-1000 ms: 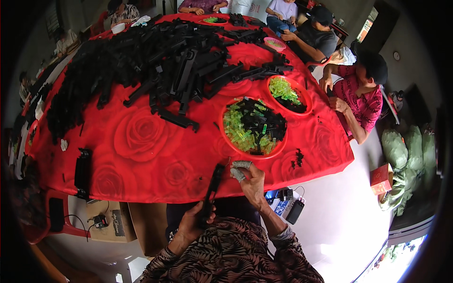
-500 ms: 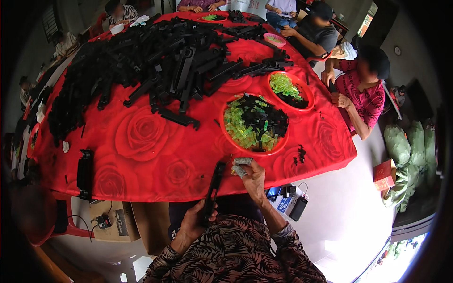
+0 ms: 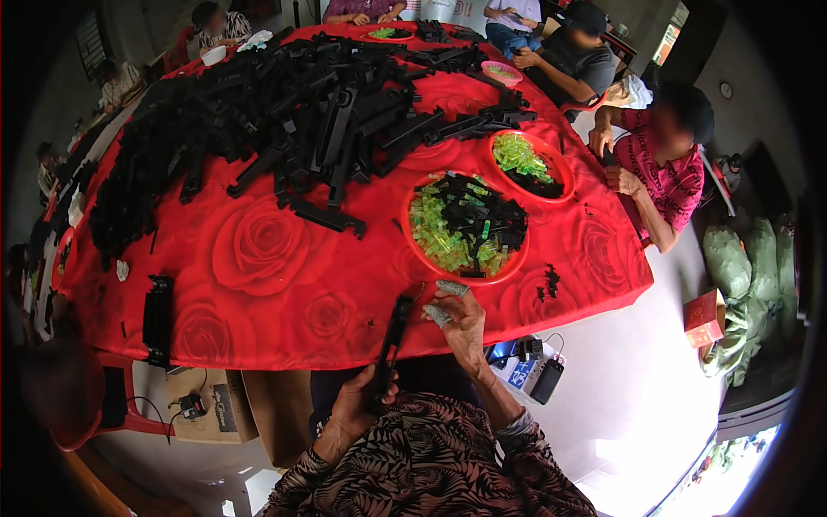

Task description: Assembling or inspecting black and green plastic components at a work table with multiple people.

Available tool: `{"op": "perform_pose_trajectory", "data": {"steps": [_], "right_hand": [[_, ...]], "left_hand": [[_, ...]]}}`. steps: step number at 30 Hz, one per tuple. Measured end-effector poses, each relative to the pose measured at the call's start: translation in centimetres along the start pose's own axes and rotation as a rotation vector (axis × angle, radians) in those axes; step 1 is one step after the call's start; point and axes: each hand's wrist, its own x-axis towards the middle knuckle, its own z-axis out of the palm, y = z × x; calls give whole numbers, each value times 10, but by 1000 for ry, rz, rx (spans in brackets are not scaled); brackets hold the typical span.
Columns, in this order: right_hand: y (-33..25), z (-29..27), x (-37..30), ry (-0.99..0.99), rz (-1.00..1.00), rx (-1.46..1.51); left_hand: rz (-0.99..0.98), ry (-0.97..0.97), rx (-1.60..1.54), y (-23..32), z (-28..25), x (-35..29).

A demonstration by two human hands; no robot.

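My left hand [image 3: 351,410] is closed around the lower end of a long, slotted black plastic part [image 3: 394,338], which tilts upward at the table's front edge. Beside its upper end is my right hand [image 3: 467,329], thumb and fingertips drawn together, with grey tape wrapped round two of them. Anything pinched there is too small to name. Just beyond the right hand stands a red-orange bowl [image 3: 484,280] holding yellow-green translucent pieces [image 3: 428,234] and small black pieces [image 3: 502,222].
A big heap of black plastic parts [image 3: 258,108] covers the far left of the red tablecloth [image 3: 258,250]. Several similar parts stand together [image 3: 158,320] at the left front edge. A second bowl [image 3: 568,179] sits behind the first. A co-worker in pink [image 3: 663,177] works at the right.
My right hand has shifted very slightly, its taped fingers staying close to the part's upper end. The left hand keeps its hold on the black part.
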Motion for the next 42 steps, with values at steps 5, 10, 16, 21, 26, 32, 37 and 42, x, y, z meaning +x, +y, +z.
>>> {"op": "perform_pose_trajectory", "data": {"steps": [5, 10, 16, 21, 26, 32, 37, 42], "right_hand": [[4, 1, -1, 8, 6, 64], [2, 2, -1, 20, 7, 102], [5, 2, 0, 18, -7, 83], [0, 2, 0, -9, -24, 35], [0, 4, 0, -1, -48, 78], [2, 3, 0, -13, -64, 72], [-1, 5, 0, 4, -50, 103], [1, 3, -1, -5, -37, 94]], "left_hand": [[2, -2, 1, -1, 1, 0], [-6, 0, -12, -1, -1, 1], [-12, 1, -14, -1, -2, 2], [-11, 16, -5, -1, -3, 2], [-13, 21, -7, -1, -2, 2], [-7, 13, -9, 1, 0, 1], [-4, 19, -19, 1, 0, 1], [6, 55, -15, 0, 1, 1]]}}
